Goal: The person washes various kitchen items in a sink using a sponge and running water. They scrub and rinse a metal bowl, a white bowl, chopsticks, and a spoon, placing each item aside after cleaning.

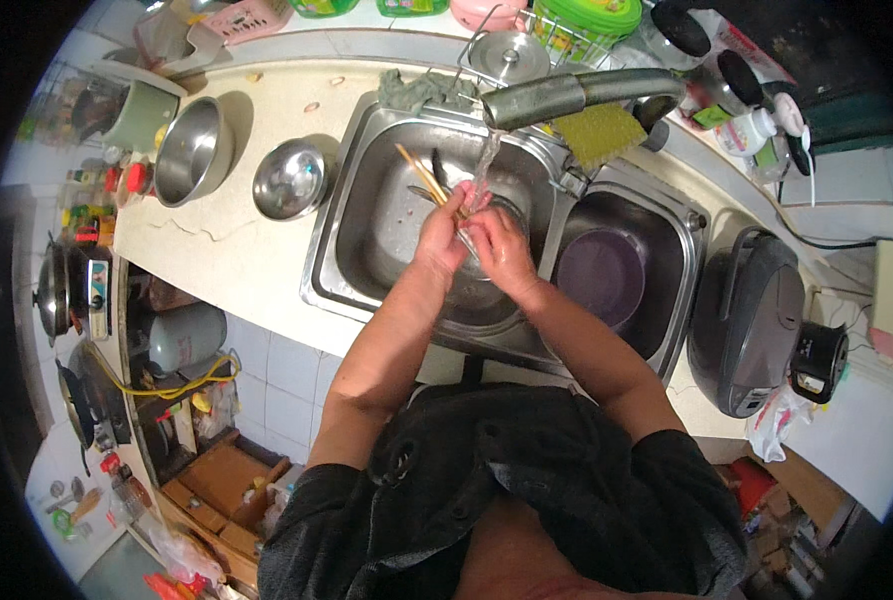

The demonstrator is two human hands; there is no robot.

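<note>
Over the left basin of a steel double sink, my left hand grips a bundle of chopsticks and metal spoons, whose ends stick out towards the upper left. My right hand is closed around the lower part of the same bundle, touching my left hand. Water runs from the dark faucet onto the utensils and fingers. Beneath my hands lies round metal ware, partly hidden by them. How many utensils are held cannot be told.
Left of the sink stand a shallow steel bowl and a deeper steel basin. A purple bowl sits in the right basin. Behind the faucet are a green scouring cloth, a grey rag and a wire rack. A rice cooker is at right.
</note>
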